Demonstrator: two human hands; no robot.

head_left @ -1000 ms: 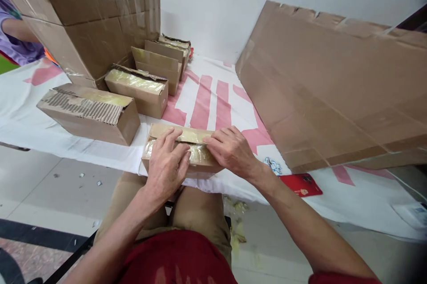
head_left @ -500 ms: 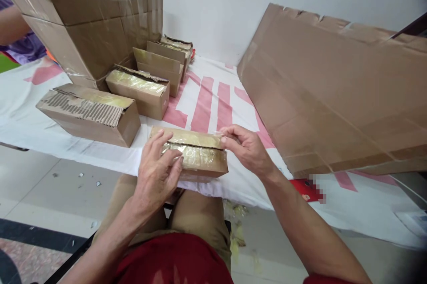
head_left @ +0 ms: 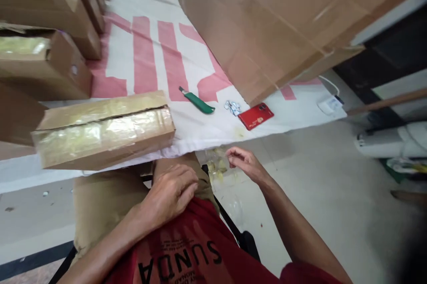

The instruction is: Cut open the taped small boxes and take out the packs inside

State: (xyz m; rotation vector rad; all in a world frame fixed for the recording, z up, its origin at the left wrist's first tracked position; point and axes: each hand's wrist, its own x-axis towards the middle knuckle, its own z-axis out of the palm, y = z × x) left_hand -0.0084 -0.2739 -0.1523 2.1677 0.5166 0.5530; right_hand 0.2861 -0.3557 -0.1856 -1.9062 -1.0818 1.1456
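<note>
My right hand (head_left: 245, 162) is past the table's front edge, over the floor, with thumb and fingers pinched together. Whatever they may hold is too small or clear to make out. Over my lap is my left hand (head_left: 175, 186), loosely curled, thumb a little apart, holding nothing I can see. A long cardboard box (head_left: 110, 142) with shiny clear tape along its top sits at the table's front edge, touched by neither hand. To its right lie a green utility knife (head_left: 199, 102), a small heap of white and blue bits (head_left: 232, 107) and a red phone (head_left: 256, 116).
More small cardboard boxes (head_left: 40, 73) stand at the left on the white and pink tablecloth (head_left: 145, 62). A large cardboard sheet or carton (head_left: 253, 30) leans over the back right. Crumpled tape scraps (head_left: 218, 170) lie on the floor. A white plug or adapter (head_left: 330, 105) is at the table's right end.
Both hands have left the taped box; the left drew back to my lap, the right moved off the table edge. My view turned right and down, bringing the knife and whole phone into sight.
</note>
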